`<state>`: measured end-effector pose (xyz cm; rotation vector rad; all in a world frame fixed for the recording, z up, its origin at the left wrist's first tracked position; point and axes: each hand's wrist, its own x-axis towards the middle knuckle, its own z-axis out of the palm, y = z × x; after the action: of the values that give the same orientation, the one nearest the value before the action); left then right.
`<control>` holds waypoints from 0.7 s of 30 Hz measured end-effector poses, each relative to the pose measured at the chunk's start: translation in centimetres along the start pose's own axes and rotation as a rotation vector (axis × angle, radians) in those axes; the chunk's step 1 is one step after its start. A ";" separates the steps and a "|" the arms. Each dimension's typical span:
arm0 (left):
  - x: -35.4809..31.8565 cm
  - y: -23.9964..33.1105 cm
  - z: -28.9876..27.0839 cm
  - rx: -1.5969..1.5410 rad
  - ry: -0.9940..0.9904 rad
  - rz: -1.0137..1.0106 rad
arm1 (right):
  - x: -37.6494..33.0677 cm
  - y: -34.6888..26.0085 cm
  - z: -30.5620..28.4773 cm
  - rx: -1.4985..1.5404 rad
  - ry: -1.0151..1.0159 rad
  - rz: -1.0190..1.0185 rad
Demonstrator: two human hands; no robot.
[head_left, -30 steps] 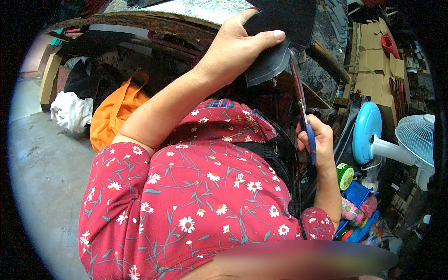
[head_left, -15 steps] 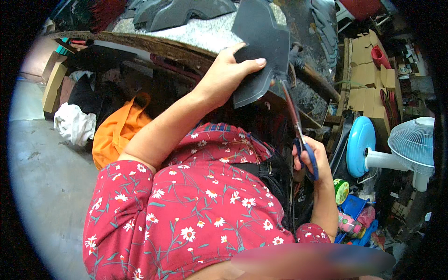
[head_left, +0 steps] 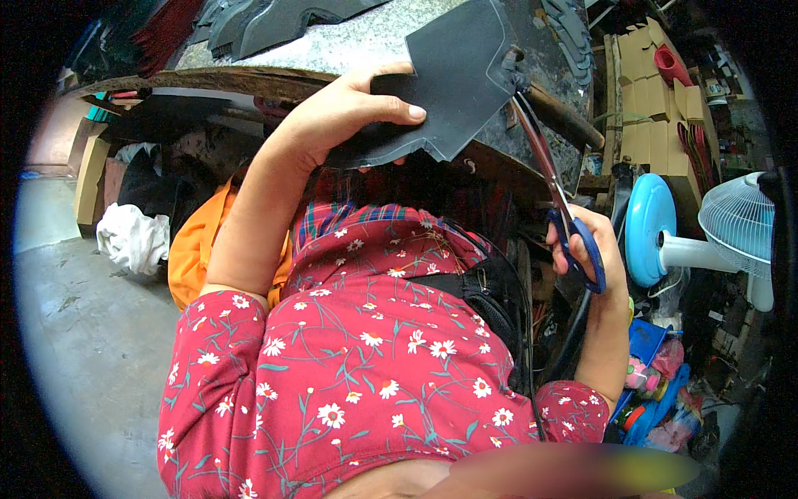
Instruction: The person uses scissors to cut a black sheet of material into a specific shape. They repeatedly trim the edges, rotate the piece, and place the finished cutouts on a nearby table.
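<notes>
Black sheet (head_left: 453,79) has swung round since the earlier frame: long axis now lower left to upper right, by the front edge of the workbench (head_left: 366,37). Scissors (head_left: 549,168) point up-left, tips at or just beside the sheet's right edge. Left hand (head_left: 342,118) clamped on sheet's left part, thumb on top, nearer than right hand (head_left: 608,241), which grips the handles, sheet up and left of it.

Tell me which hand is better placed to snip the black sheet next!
Probably the right hand: it holds the scissors, blades pointing toward the black sheet. The left hand is busy gripping that sheet.
</notes>
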<state>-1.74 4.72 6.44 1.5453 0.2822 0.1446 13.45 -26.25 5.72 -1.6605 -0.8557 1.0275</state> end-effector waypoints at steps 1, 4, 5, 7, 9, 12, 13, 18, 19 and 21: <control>0.1 -0.1 -0.1 0.041 0.019 0.012 | -0.1 0.0 0.0 -0.006 0.003 0.003; 0.2 -0.3 -0.2 0.130 0.046 0.037 | -0.1 0.0 0.0 -0.025 0.020 0.005; 0.2 -0.4 -0.2 0.154 0.050 0.043 | -0.1 0.0 0.0 -0.030 0.026 0.004; 0.2 -0.3 -0.2 0.099 0.029 0.014 | 0.0 -0.1 -0.1 -0.029 0.025 -0.007; 0.1 -0.2 -0.1 0.071 0.026 -0.002 | 0.0 -0.1 -0.1 -0.029 0.025 -0.007; 0.2 -0.1 -0.1 0.067 0.033 0.002 | -0.1 -0.1 0.0 -0.024 0.028 0.005; 0.2 0.0 -0.1 0.065 0.021 0.008 | -0.1 -0.1 0.0 -0.019 0.031 0.005; 0.4 -0.1 -0.4 0.067 0.018 -0.021 | -0.1 0.1 0.1 0.002 0.038 0.003; 0.4 -0.2 -0.4 0.076 0.020 -0.008 | -0.1 0.1 0.1 0.004 0.037 0.004; 0.4 -0.3 -0.4 0.103 0.030 0.015 | -0.1 0.2 0.1 0.000 0.044 0.004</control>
<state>-1.49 5.21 6.09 1.6486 0.3053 0.1672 13.38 -26.38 5.49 -1.6795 -0.8235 0.9906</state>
